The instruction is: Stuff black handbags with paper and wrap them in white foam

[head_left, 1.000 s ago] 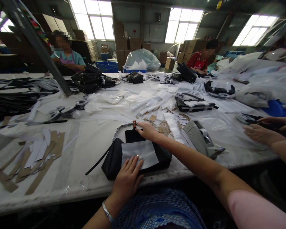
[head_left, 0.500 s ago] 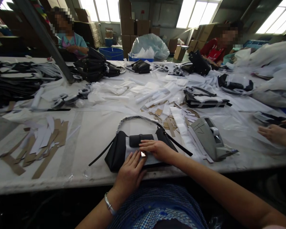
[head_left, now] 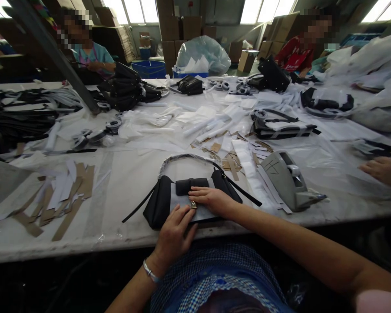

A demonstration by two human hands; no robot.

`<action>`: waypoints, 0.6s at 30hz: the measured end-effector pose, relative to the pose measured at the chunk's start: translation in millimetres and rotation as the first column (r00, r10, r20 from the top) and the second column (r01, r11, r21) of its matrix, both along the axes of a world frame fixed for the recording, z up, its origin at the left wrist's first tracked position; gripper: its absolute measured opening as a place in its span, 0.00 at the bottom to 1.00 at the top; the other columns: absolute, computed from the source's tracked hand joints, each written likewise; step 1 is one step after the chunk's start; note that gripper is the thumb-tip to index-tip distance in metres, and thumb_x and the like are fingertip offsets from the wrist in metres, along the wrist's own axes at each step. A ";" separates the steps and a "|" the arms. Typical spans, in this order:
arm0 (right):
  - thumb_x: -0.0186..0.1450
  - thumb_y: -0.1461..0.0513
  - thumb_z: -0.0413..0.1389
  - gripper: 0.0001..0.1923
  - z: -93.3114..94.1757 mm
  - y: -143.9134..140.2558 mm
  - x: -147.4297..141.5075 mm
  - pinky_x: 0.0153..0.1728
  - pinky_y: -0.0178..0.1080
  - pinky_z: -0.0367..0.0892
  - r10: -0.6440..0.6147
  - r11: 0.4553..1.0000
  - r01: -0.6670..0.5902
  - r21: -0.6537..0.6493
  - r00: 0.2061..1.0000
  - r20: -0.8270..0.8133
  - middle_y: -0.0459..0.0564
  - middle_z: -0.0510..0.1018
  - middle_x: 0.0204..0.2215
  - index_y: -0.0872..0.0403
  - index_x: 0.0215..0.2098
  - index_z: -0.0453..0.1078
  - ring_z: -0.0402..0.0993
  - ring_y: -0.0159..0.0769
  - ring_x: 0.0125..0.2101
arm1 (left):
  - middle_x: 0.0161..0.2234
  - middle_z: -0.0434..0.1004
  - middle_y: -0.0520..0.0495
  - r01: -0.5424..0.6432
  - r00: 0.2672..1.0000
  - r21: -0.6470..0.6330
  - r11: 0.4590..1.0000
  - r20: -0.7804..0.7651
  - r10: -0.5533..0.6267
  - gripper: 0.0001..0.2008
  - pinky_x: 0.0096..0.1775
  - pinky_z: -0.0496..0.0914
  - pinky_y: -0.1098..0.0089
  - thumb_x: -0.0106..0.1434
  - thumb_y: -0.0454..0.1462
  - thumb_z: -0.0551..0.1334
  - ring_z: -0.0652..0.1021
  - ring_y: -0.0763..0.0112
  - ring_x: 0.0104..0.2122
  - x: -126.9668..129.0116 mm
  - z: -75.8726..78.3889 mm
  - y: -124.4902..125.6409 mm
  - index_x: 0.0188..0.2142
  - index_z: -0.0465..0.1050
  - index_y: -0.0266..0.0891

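Note:
A black handbag [head_left: 158, 202] lies at the table's front edge, with white wrapping across its middle. Its handle [head_left: 179, 159] is wrapped in clear film and arches away behind it. My right hand [head_left: 213, 201] rests flat on the bag's front, fingertips at the lower edge of the black flap strap [head_left: 185, 186]. From the lower left my left hand [head_left: 174, 232] reaches onto the bag, its fingers slightly bent and its thumb apart. Those fingertips touch or nearly touch a small shiny metal clasp [head_left: 193, 204], which sits between both hands.
Right of the bag stands a grey tape dispenser [head_left: 282, 180]. Cardboard and paper strips [head_left: 63, 195] lie at the left, more scraps [head_left: 228, 154] behind the bag. A co-worker's hand [head_left: 382, 171] is at the far right. A metal post [head_left: 58, 56] slants up at the left.
My left fingers have bent a little and drawn back toward the lower left, showing more of the clasp. My right hand stays on the bag. The view has shifted slightly.

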State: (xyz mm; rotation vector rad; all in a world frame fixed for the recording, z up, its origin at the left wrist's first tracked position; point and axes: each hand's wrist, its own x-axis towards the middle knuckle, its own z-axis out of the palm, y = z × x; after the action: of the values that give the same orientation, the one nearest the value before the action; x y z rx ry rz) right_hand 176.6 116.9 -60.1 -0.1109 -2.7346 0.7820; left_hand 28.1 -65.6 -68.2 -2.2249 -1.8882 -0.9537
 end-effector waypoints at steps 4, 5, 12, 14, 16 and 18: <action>0.69 0.69 0.53 0.18 -1.1 -1.2 0.0 0.62 0.46 0.65 -0.041 0.999 0.041 -0.027 0.999 -0.033 0.57 0.76 0.55 0.56 0.55 0.73 0.66 0.41 0.61 | 0.52 0.75 0.40 0.033 0.999 -0.008 0.999 0.017 -0.032 0.19 0.61 0.68 0.51 0.66 0.35 0.60 0.75 0.60 0.54 0.6 0.7 1.1 0.56 0.68 0.39; 0.69 0.70 0.53 0.18 -0.8 -1.4 -0.1 0.62 0.46 0.65 -0.041 0.999 0.040 -0.028 0.999 -0.034 0.57 0.76 0.55 0.56 0.55 0.73 0.66 0.41 0.61 | 0.52 0.75 0.40 0.030 0.999 -0.016 0.999 0.019 -0.030 0.18 0.61 0.68 0.51 0.66 0.35 0.60 0.75 0.60 0.54 0.7 1.3 1.2 0.56 0.68 0.39; 0.67 0.72 0.54 0.21 4.1 -1.7 0.7 0.62 0.46 0.64 -0.018 0.999 0.018 -0.034 1.000 -0.007 0.56 0.75 0.56 0.56 0.56 0.73 0.65 0.41 0.62 | 0.53 0.74 0.39 -0.002 1.000 -0.035 0.999 -0.016 0.001 0.25 0.60 0.69 0.53 0.66 0.36 0.59 0.74 0.59 0.55 2.3 2.5 1.4 0.62 0.63 0.38; 0.66 0.73 0.53 0.21 7.5 -1.3 0.8 0.62 0.45 0.64 -0.026 0.999 0.026 -0.043 1.000 0.004 0.56 0.75 0.56 0.57 0.56 0.73 0.65 0.41 0.62 | 0.53 0.74 0.39 0.006 1.000 -0.050 0.999 -0.012 -0.006 0.25 0.61 0.67 0.53 0.66 0.36 0.59 0.74 0.60 0.55 2.8 2.6 1.7 0.62 0.64 0.39; 0.66 0.74 0.52 0.22 11.1 -0.3 -0.1 0.62 0.44 0.64 -0.038 0.998 0.039 -0.051 0.999 0.021 0.56 0.75 0.56 0.56 0.55 0.73 0.66 0.40 0.61 | 0.54 0.73 0.39 0.013 1.000 -0.065 0.998 -0.005 -0.014 0.24 0.62 0.66 0.53 0.65 0.35 0.59 0.73 0.59 0.55 2.8 3.0 1.7 0.61 0.64 0.38; 0.67 0.73 0.52 0.21 13.4 1.2 -1.6 0.62 0.44 0.65 -0.042 0.998 0.044 -0.054 0.998 0.037 0.55 0.76 0.56 0.55 0.55 0.74 0.66 0.40 0.61 | 0.54 0.72 0.39 0.026 1.000 -0.081 0.996 0.001 -0.026 0.25 0.62 0.66 0.53 0.65 0.34 0.59 0.73 0.59 0.56 2.1 3.3 1.2 0.62 0.64 0.38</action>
State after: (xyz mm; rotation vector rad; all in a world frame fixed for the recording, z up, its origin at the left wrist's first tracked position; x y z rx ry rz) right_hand 175.0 118.1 -46.6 -0.1969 -2.7351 0.8508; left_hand 30.1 -64.4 -64.9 -2.3000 -1.9359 -0.8967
